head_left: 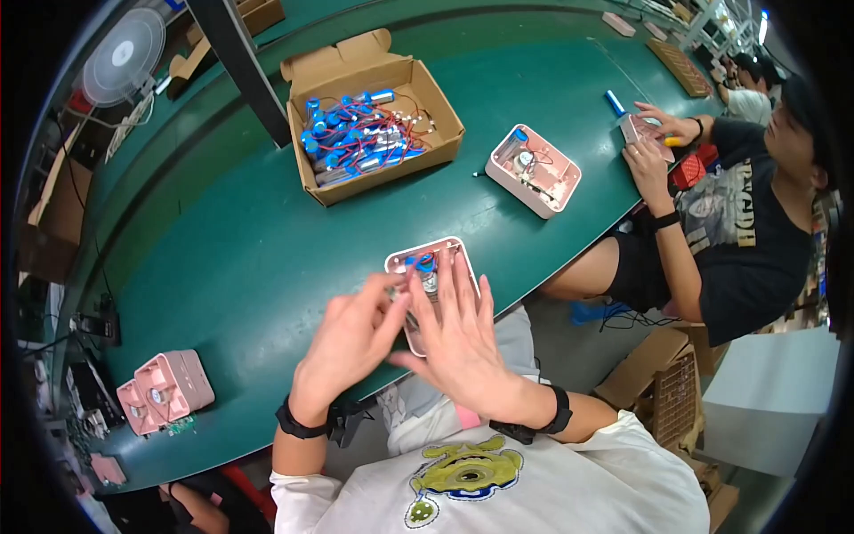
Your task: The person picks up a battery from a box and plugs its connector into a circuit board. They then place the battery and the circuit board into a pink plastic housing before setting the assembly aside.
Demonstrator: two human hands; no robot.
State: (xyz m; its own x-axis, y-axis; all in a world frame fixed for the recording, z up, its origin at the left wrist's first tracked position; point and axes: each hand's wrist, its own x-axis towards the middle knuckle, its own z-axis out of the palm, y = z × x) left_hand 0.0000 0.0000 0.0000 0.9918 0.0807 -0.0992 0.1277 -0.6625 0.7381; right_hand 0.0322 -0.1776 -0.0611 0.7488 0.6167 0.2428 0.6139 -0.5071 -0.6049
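A pink rectangular plastic housing with a white rim [460, 242] lies open side up at the table's near edge. Inside it are a blue-wrapped part [425, 263], red wires and a round metal part. My right hand [458, 351] lies over the housing with its fingers stretched out across the inside, hiding much of it. At the housing's left side, my left hand [347, 343] has its fingers bent together toward the blue part. Its fingertips are slightly blurred, and what they grip, if anything, cannot be made out.
A cardboard box [391, 182] of blue batteries with red wires stands beyond my hands. Right of it sits another open pink housing [556, 200]. Stacked pink housings [182, 383] stand at the left. A co-worker [747, 205] at the right handles a pink part. A dark post [238, 71] rises behind the box.
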